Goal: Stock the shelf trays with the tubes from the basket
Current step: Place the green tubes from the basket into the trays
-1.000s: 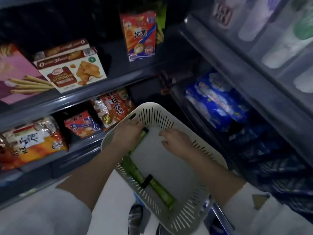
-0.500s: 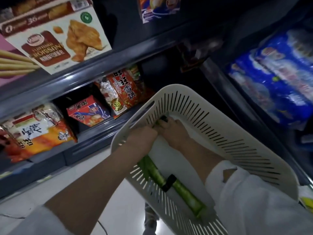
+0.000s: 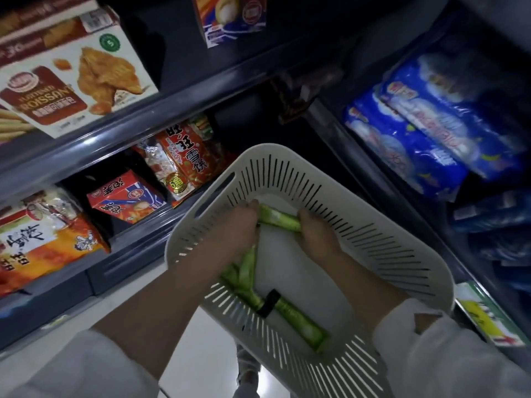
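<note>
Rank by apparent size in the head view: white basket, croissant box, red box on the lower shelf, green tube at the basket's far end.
1. white basket
2. croissant box
3. red box
4. green tube, ends covered, so true length unsure

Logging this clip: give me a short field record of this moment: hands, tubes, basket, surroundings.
left hand: grips one end of held tube
right hand: grips its other end
basket: white, slotted
other tubes: green, lying along basket's left side
surroundings: snack boxes left, blue packs right
stage: held tube inside basket, not yet shelved
</note>
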